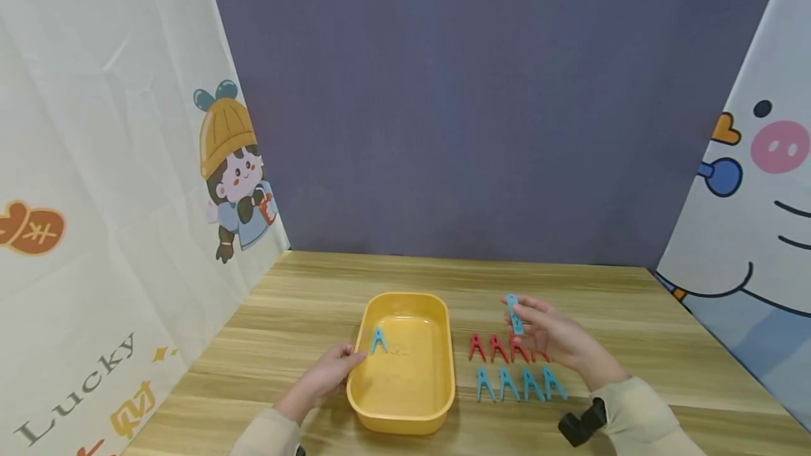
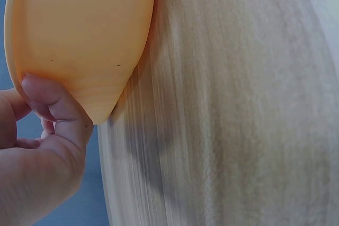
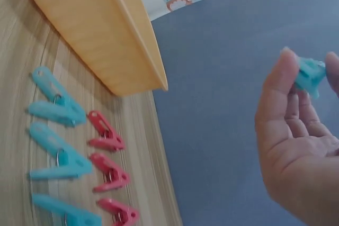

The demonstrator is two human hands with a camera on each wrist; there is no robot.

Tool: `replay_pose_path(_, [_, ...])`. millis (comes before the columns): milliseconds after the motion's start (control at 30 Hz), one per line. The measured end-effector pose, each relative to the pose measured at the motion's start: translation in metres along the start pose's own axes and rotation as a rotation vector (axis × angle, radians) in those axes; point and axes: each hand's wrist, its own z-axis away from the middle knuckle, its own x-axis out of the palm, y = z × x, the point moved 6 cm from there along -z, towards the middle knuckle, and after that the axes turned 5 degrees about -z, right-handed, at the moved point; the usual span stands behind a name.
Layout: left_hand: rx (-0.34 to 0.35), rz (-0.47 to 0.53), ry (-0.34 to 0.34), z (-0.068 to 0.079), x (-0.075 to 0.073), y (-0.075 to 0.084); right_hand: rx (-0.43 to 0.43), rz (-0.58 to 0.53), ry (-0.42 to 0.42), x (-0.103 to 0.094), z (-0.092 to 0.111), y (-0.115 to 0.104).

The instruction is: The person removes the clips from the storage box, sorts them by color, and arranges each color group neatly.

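Note:
My left hand [image 1: 327,373] grips the left rim of a yellow plastic basin [image 1: 402,410], thumb over the edge. One blue clothespin [image 1: 379,339] lies inside, toward the basin's far left. Raised above the table to the right, my right hand [image 1: 557,335] pinches another blue clothespin [image 1: 514,314] between thumb and fingers. In the right wrist view that held clothespin [image 3: 310,73] shows end-on at the fingertips. Under and before this hand is a row of red clothespins [image 1: 477,347], partly hidden by the fingers. Nearer me runs a row of blue clothespins [image 1: 485,383].
All of it stands on a wood-grain table [image 1: 317,280]. A dark grey-blue panel [image 1: 443,104] rises behind the far edge. Printed cloths with cartoons hang on both sides, the left cloth [image 1: 127,160] and the right cloth [image 1: 747,231]. A black strap mount [image 1: 583,422] sits on my right wrist.

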Motion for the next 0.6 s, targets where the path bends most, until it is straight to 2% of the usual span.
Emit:
replay_pose_path(233, [0.0,-0.005,0.008,-0.001,0.0,-0.001,-0.043,-0.062,-0.053,-0.008,0.01,-0.005])
replay_pose_path(333, [0.002,-0.006,0.008,-0.001,0.0,-0.001,-0.069,-0.045,-0.058,-0.011,0.013,-0.007])
replay_pose_path(467, [0.001,-0.004,0.01,-0.001,0.001,0.0,-0.111,0.011,-0.019,-0.016,0.018,-0.009])
replay_pose_path(600, [-0.001,-0.003,0.013,0.0,0.0,-0.001,-0.135,0.014,0.008,-0.02,0.021,-0.011])
